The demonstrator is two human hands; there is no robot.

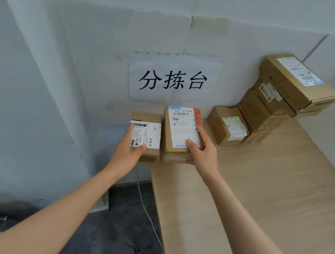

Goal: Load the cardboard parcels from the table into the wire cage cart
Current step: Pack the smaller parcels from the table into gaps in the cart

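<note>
Cardboard is gripped one-handed: small parcel (145,136) by left hand (129,149), larger parcel (180,133) by right hand (202,153); either could be let slip.

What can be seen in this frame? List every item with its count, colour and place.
small parcel: one, brown with white label, held left of the larger parcel
larger parcel: one, brown with white label and red strip, held at the table's left end
single parcel: one, brown, on the table by the wall
parcel stack: several, exact count unclear, brown, table's far corner
table: one, light wood, right side
sign: one, white with black characters, on the wall
cable: one, white, on the dark floor
left hand: one, grips the small parcel
right hand: one, grips the larger parcel
</note>
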